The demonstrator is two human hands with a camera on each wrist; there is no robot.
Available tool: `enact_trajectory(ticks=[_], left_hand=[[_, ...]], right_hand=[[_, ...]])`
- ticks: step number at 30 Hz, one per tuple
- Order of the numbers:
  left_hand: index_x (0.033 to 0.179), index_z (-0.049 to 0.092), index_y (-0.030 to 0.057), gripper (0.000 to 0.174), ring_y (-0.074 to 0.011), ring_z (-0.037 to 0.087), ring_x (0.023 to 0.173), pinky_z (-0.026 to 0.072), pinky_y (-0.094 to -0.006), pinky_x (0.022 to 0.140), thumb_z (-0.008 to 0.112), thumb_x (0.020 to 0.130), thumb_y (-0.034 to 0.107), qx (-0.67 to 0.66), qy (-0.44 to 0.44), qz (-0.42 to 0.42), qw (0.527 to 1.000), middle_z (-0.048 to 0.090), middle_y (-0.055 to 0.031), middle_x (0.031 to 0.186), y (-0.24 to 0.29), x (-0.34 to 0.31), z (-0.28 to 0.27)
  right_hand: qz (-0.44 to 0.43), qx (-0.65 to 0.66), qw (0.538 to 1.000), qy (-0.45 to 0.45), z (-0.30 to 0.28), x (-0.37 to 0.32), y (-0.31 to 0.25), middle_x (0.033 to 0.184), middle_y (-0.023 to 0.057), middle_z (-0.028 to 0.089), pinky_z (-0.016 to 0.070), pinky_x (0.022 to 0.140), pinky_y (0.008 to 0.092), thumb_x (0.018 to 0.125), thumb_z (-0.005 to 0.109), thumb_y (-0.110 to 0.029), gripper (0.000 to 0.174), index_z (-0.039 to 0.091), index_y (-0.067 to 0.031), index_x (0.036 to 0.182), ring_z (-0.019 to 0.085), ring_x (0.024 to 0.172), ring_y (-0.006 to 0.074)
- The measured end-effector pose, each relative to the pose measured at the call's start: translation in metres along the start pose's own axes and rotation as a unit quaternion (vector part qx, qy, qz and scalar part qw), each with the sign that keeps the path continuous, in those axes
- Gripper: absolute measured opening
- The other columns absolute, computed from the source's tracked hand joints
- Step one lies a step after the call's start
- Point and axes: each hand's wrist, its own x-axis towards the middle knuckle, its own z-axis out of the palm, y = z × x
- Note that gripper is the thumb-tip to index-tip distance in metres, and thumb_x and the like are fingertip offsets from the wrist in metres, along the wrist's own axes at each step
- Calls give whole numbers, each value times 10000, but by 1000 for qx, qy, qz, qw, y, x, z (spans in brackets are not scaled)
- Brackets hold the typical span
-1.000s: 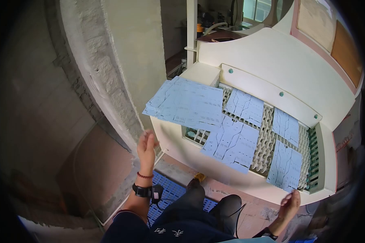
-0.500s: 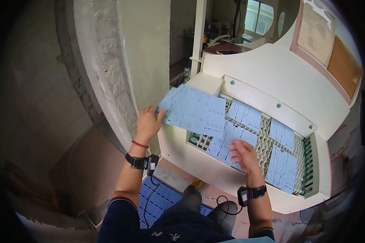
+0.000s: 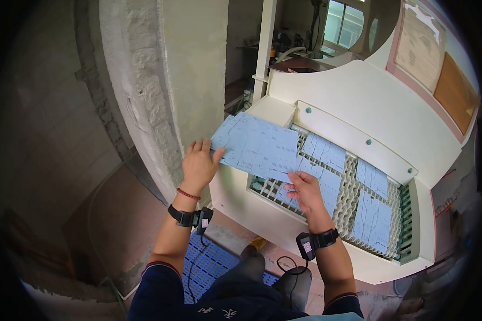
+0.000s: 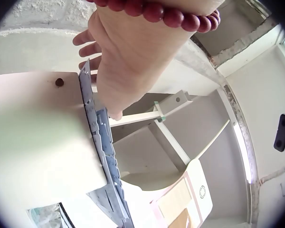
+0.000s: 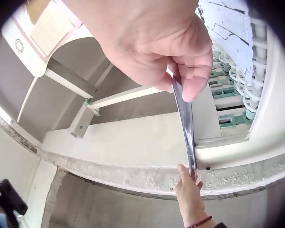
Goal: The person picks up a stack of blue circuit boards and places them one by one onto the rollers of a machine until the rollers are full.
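Note:
A stack of thin pale blue circuit boards (image 3: 254, 144), marked with dark lines, overhangs the near left corner of a white machine. My left hand (image 3: 199, 166) holds its left edge, thumb on one face and fingers on the other. At the near right corner, my right hand (image 3: 303, 191) pinches the stack between thumb and fingers. The right wrist view shows the boards edge-on, running from my right hand (image 5: 156, 52) to my left hand (image 5: 190, 194). In the left wrist view, the board edges (image 4: 102, 142) look slightly staggered beside my left palm (image 4: 128, 61).
More blue boards (image 3: 372, 222) lie spaced out on the white roller conveyor (image 3: 348, 184). The white machine housing (image 3: 359, 101) rises behind it. A rough concrete pillar (image 3: 144, 80) stands close on the left. A blue slatted mat (image 3: 214, 262) lies on the floor.
Both hands have come in to the stack: the left onto its left edge, the right from the conveyor's near right side to the stack's near corner. The stack's edges look more even.

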Motion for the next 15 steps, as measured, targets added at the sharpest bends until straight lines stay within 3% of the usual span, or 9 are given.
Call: enact_trajectory(ticks=[7,11,13,15], left_hand=[[1022,601,34,469,-389,447,1093,401,-409,874,518,808,443,16,3,17,1000,527,-227,1114,4,-5,-11],[927,633,-10,520,-400,485,1036,433,-415,824,521,788,478,11,51,65,997,551,-238,1054,6,-9,-14],[1052,579,27,473,-387,445,1096,398,-415,878,558,788,420,24,20,58,998,484,-242,1165,9,-14,-19],[1089,545,22,468,-390,448,1089,396,-413,879,568,792,383,-3,35,47,998,474,-241,1176,10,-23,-23]], right_hand=[[-1,1,1000,10,-1,0,2,780,79,589,472,449,203,824,590,-166,257,560,58,947,583,594,127],[-4,14,1000,7,-1,-6,2,794,97,602,481,447,206,830,575,-150,241,557,59,949,602,596,145],[0,22,1000,10,-4,-9,3,806,107,607,490,456,212,834,566,-144,236,555,61,951,609,609,154],[1,33,999,21,-11,-15,4,818,118,612,499,464,219,838,557,-137,231,552,63,953,616,622,163]])
